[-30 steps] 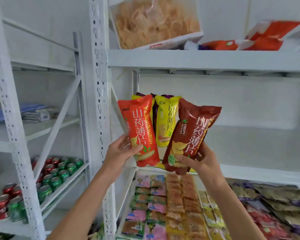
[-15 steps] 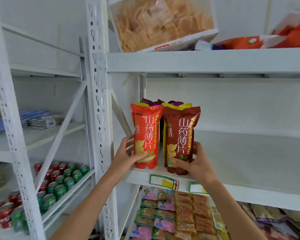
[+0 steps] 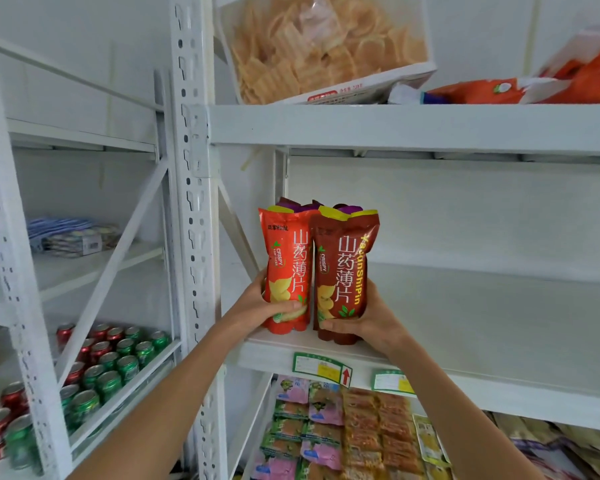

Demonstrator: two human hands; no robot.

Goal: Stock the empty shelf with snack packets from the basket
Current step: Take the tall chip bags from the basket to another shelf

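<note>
A bright red snack packet [image 3: 286,268] stands upright at the left front of the white middle shelf [image 3: 482,341], gripped low down by my left hand [image 3: 257,306]. Right beside it, touching, stands a dark red packet [image 3: 343,271] held at its base by my right hand [image 3: 367,320]. Behind these two, the tops of purple and yellow packets [image 3: 293,204] poke up. The shelf stretches bare to the right of the packets. The basket is out of view.
A white upright post [image 3: 191,202] and a diagonal brace stand left of the packets. A big bag of chips [image 3: 319,46] and orange packets [image 3: 499,91] sit on the shelf above. Small snack packs [image 3: 343,434] fill the shelf below. Soda cans [image 3: 111,358] line the left rack.
Both hands carried the two packets from a tilted hold in front of the shelf up and onto it, and they now stand upright side by side. The camera moved closer.
</note>
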